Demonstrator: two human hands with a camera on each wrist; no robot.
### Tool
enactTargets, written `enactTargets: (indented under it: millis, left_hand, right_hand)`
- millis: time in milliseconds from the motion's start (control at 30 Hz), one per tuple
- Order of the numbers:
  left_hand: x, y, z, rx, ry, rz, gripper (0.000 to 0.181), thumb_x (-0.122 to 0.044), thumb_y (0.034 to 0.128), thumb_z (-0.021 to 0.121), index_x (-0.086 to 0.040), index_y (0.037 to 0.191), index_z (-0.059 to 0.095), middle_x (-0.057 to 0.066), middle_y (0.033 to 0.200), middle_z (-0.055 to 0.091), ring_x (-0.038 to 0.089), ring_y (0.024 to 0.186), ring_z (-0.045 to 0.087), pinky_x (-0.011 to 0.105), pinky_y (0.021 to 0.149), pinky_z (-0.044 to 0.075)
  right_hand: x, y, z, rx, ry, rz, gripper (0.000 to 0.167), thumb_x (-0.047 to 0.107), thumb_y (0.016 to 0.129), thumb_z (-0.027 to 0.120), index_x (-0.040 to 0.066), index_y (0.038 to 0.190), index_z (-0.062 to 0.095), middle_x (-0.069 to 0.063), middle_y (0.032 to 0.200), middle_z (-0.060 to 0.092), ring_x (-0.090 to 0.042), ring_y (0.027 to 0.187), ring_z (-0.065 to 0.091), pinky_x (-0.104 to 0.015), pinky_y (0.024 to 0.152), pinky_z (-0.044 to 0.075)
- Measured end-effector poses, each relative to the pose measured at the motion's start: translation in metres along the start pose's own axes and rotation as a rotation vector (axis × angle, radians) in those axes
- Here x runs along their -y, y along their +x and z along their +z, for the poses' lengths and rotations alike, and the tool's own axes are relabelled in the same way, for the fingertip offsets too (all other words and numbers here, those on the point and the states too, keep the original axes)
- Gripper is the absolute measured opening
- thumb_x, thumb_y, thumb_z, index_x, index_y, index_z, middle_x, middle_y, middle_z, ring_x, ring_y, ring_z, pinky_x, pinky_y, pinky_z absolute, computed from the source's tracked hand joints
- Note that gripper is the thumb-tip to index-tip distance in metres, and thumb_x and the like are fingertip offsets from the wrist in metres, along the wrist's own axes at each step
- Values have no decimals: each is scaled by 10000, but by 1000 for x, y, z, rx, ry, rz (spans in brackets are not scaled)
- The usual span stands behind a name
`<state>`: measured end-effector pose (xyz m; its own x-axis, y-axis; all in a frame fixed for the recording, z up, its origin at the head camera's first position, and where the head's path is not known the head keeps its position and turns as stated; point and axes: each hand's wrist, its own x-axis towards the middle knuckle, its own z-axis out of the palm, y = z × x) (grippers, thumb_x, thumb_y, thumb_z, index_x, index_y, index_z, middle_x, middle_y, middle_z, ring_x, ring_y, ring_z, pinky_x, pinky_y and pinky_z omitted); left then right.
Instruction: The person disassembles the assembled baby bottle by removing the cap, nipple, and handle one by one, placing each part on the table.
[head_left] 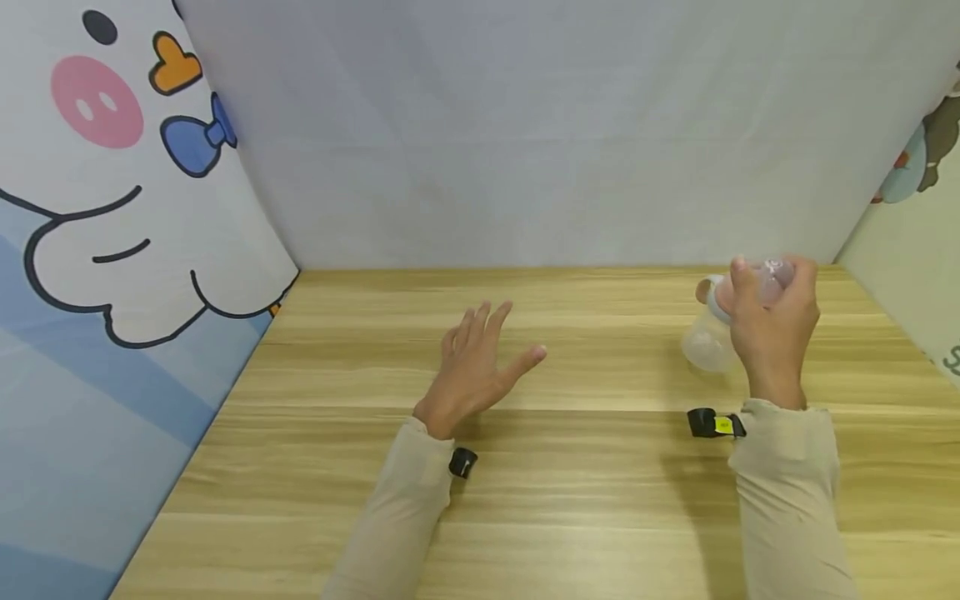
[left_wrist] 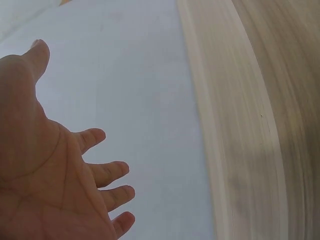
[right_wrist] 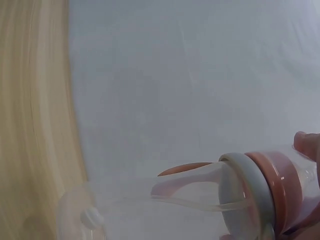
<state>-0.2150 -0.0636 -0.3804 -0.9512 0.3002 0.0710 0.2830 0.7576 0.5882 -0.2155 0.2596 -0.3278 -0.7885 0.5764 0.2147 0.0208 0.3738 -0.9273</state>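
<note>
My right hand (head_left: pixel 776 329) grips the clear top of a baby bottle (head_left: pixel 707 343) at the right rear of the tabletop. In the right wrist view the clear bottle (right_wrist: pixel 165 212) shows a grey ring, a pink collar, a brown-orange handle and an inner straw with a white weight at its end. The bottle leans, with its base to the left; whether the base touches the table cannot be told. Over the middle of the table my left hand (head_left: pixel 472 367) spreads its fingers and thumb, holding nothing. Its bare palm (left_wrist: pixel 45 170) faces the left wrist camera.
The wood-grain table (head_left: pixel 570 500) meets a pale cloth wall (head_left: pixel 525 133) at its back edge. A cartoon-printed panel (head_left: pixel 112 333) borders the left side, and another printed panel (head_left: pixel 915 258) the right. Each wrist wears a black strap.
</note>
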Motion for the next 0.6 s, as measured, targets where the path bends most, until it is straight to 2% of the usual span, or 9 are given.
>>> enactTargets:
  millis: [100,300,400,600]
  left_hand:
    - [-1,2,-1,0,13,3,845,-679,966,464,-237,1622,167,123,1701,117,364,1586,41,593,1242,56]
    - [1,2,-2,-30,44,15,828,-671,966,476,-227,1613,212,135,1690,167,385,1578,82,601,1235,83]
    - [1,1,-1,-10,38,14,834,-675,965,471,-229,1617,202,137,1692,165,373,1583,63,602,1234,73]
    - [-2,-2,-1,5,22,18,854,-691,953,473,-243,1620,183,123,1686,204,359,1584,83,593,1237,56]
  right_hand:
    - [10,-5,2,-8,51,-43,349,447,984,588,244,1251,492,110,1213,516,-182,1233,528,-392,1064,461]
    - [27,-20,13,-26,211,-206,199,354,969,646,268,1112,539,138,1093,516,-69,1055,513,-260,908,431]
    - [32,-28,18,-21,222,-262,203,321,957,659,248,1117,557,145,1062,537,-53,997,530,-227,853,436]
    - [41,-46,27,0,197,-366,303,310,954,666,137,1191,594,157,1010,570,-59,898,562,-207,760,451]
